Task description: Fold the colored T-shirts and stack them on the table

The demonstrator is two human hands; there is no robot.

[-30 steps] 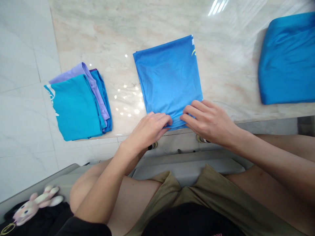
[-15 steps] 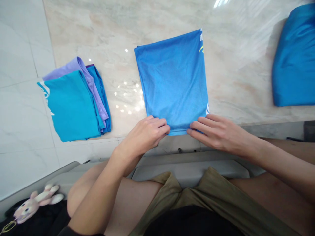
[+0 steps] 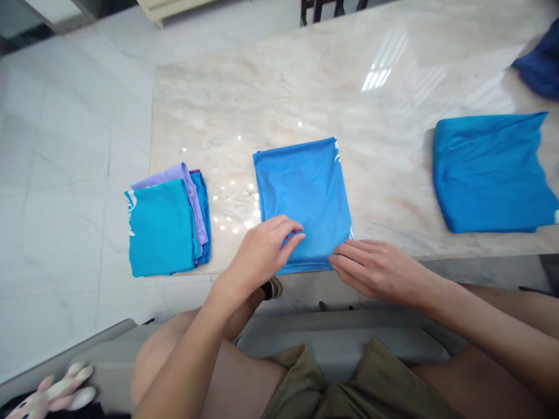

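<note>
A folded blue shirt [image 3: 301,198] lies flat on the table in front of me, with white and yellow print along its right edge. My left hand [image 3: 273,247] is over its near left part, thumb and fingers curved with a gap between them and nothing in it. At the near right corner, the fingers of my right hand [image 3: 369,265] close on the hem; the thumb is hidden. To the left rests a stack of folded clothes: a teal shirt [image 3: 161,227] on top, a lilac one [image 3: 196,203] and a darker blue one beneath.
Another folded blue garment [image 3: 489,174] lies on the marble table [image 3: 244,93] at the right, with a dark blue cloth [image 3: 544,64] behind it. Dark furniture legs [image 3: 321,10] stand past the far edge. A plush toy [image 3: 56,396] sits on the grey seat at lower left.
My left hand has let go of the near hem and risen over the shirt, its fingers parting. My right hand stays at the near right corner. The view has shifted, showing more of the table.
</note>
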